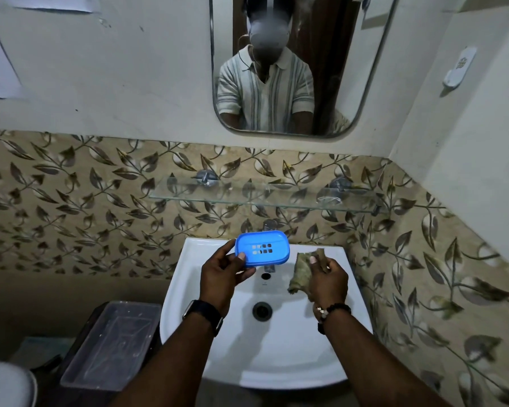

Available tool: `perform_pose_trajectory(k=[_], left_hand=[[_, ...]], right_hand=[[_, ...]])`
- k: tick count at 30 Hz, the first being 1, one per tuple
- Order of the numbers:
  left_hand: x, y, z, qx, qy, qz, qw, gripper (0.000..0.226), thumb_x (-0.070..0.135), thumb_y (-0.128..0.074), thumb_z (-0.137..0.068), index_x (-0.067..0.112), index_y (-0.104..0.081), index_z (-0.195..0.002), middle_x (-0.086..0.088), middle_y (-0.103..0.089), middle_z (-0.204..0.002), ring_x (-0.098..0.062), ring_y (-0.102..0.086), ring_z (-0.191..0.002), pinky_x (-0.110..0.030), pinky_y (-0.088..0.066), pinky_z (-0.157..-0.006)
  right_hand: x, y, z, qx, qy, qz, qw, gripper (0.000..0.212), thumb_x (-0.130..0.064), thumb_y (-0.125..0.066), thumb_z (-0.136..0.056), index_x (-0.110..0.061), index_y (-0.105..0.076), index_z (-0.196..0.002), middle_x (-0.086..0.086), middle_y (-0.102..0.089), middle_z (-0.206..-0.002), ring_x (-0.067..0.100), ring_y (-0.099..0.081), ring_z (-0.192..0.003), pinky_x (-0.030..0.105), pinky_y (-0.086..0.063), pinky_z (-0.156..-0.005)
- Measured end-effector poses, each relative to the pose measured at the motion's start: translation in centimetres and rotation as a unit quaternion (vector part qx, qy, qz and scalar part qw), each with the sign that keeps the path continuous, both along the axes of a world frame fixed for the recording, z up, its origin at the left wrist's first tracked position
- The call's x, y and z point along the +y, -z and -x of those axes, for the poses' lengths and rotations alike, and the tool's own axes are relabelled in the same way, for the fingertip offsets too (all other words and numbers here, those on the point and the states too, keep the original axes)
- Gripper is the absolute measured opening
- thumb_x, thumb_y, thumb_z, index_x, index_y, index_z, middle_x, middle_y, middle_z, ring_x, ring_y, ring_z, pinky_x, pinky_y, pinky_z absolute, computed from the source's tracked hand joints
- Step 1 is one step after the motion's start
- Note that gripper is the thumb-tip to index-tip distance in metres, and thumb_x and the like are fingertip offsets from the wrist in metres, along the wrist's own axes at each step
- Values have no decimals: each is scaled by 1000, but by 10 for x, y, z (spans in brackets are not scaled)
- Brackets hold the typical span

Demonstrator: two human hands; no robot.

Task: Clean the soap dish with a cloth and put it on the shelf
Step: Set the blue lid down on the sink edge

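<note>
My left hand (222, 274) holds a blue plastic soap dish (262, 248) by its left end, above the back of the white sink (344, 321). The dish faces up and shows its drain holes. A crumpled olive-brown cloth (301, 273) is gripped in my right hand (327, 280), just right of the dish and apart from it. Above both, a glass shelf (262, 195) is fixed to the leaf-patterned tiled wall.
The tap (269, 226) sits partly hidden behind the dish. A mirror (294, 63) hangs above the shelf. A clear plastic box (112, 345) stands left of the sink, and a white holder (459, 69) is on the right wall.
</note>
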State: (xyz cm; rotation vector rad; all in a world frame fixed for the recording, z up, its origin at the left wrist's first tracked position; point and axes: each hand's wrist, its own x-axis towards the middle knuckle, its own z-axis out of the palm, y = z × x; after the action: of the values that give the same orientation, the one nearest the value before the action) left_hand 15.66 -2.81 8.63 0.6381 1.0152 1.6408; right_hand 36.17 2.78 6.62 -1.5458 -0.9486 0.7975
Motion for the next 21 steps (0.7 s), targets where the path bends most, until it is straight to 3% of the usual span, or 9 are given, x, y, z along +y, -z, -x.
perform_pose_trajectory(k=[6,11,15,18,21], left_hand=[[1,10,-4,-1,2,1,1000,44,-2,-64,-92,9,-58,-134,-20,-74,-103,-27,-74,-91,-35,-61,-73],[5,16,-6,4,5,2,1000,42,1,-66,-91,12,-61,-132,-14,-75,-95,-27,-73,-87,-37,-61,-75],[8,23,-7,11,7,4,1000,43,11,-71,-86,18,-64,-128,-12,-74,-93,-29,-72,-90,-38,-61,-77],[9,27,-8,13,8,7,1000,45,19,-75,-78,22,-69,-123,-10,-72,-90,-28,-72,-87,-40,-61,-77],[12,32,-6,19,5,14,1000,43,21,-76,-76,25,-72,-118,-12,-68,-87,-27,-72,-84,-40,-61,-76]], right_hand=[[21,8,-32,30,-12,67,997,18,-23,-66,-91,-5,-69,-95,13,-68,-86,29,-62,-80,31,-48,-70],[48,15,-50,63,-38,102,992,10,-9,-61,-88,-8,-70,-92,20,-71,-88,28,-61,-75,38,-52,-67],[77,23,-59,88,-52,110,989,14,-10,-57,-95,-4,-69,-96,22,-70,-94,36,-65,-81,51,-57,-76],[101,29,-65,68,-81,114,988,19,3,-56,-92,2,-66,-107,19,-68,-97,31,-63,-75,36,-55,-67],[124,36,-70,5,-105,123,987,13,-1,-57,-93,-1,-65,-103,26,-67,-111,37,-63,-94,47,-54,-88]])
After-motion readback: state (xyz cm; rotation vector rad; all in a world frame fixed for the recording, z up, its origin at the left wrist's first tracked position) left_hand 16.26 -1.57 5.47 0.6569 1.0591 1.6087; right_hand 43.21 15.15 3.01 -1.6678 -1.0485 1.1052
